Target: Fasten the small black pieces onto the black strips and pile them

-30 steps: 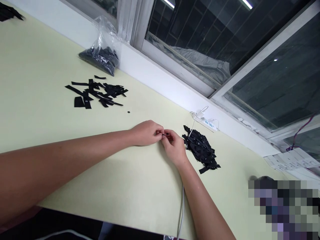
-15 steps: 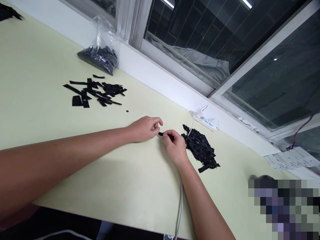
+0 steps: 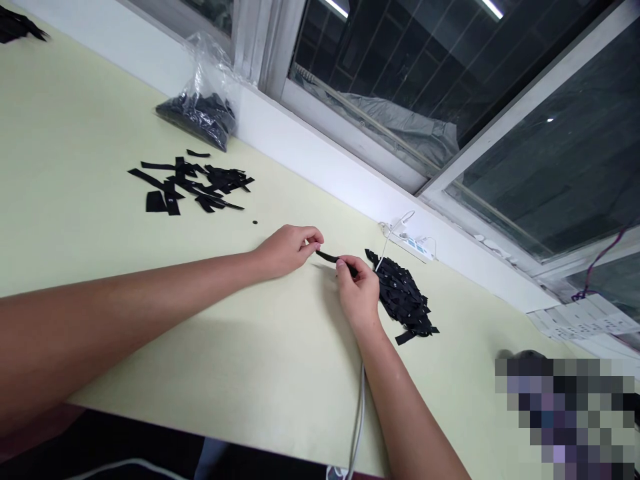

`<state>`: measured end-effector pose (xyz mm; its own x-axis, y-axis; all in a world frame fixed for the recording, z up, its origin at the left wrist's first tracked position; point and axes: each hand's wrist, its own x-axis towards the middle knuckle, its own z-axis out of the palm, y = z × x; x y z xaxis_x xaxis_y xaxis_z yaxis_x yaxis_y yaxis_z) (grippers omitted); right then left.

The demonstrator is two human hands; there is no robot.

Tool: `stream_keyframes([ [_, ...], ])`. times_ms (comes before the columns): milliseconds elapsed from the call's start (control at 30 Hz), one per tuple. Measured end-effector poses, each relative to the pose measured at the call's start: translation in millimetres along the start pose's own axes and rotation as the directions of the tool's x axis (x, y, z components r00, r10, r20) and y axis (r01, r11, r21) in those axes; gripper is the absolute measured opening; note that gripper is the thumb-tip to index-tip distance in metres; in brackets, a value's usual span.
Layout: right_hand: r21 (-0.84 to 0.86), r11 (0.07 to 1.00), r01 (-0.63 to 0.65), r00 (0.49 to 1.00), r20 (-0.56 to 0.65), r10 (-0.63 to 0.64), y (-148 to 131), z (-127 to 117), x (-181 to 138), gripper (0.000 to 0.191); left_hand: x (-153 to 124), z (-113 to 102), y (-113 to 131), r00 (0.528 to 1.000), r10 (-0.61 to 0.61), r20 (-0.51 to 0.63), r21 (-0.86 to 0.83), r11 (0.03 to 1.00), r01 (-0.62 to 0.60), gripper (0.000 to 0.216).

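Observation:
A short black fabric strip (image 3: 327, 256) is stretched between my two hands above the table. My right hand (image 3: 360, 288) is closed on it between thumb and fingers, and part of it is covered by the fingers. The thumb and forefinger of my left hand (image 3: 289, 252) are pinched together at the strip's other end. To the right of my right hand lies a dense pile of black strips (image 3: 403, 293), some with small white marks. A looser scatter of black strips (image 3: 193, 183) is spread farther off to the left. One small dark disc (image 3: 255, 222) lies by itself between that scatter and my left hand.
A clear plastic bag (image 3: 203, 110) of black pieces leans by the window ledge. A white power strip (image 3: 415, 243) with cables sits along the wall. A grey cable (image 3: 361, 413) runs beside my right forearm. More black pieces (image 3: 17, 27) lie far left; a blurred-out person is at right.
My right hand has shifted slightly right with the strip, and more of the strip shows between the hands. The left thumb and forefinger have closed together at the strip's end.

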<state>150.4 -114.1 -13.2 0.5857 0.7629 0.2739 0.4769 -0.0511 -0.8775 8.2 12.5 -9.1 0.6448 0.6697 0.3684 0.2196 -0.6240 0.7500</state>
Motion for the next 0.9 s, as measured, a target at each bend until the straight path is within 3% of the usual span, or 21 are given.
stream_keyframes([
  [133,0.313,0.928,-0.202,0.978,0.007,0.21,-1.9,0.1,1.9,0.037,-1.5,0.7,-0.7,1.0,-0.015,-0.004,-0.078,0.997,0.015,0.024],
  [267,0.437,0.846,-0.304,0.95,0.073,0.304,-6.3,-0.6,0.8,0.036,-2.3,1.1,-1.2,1.0,-0.009,-0.003,-0.113,0.994,0.009,0.023],
  [700,0.421,0.874,-0.242,0.97,0.077,0.231,-4.3,0.7,-0.3,0.036,-3.5,4.6,6.6,0.998,0.023,0.053,-0.293,0.956,-0.006,0.014],
  [900,0.414,0.879,-0.236,0.971,0.064,0.231,-3.2,0.3,-0.8,0.036,-1.0,9.8,4.4,0.982,-0.114,0.153,-0.472,0.864,0.174,0.016],
])
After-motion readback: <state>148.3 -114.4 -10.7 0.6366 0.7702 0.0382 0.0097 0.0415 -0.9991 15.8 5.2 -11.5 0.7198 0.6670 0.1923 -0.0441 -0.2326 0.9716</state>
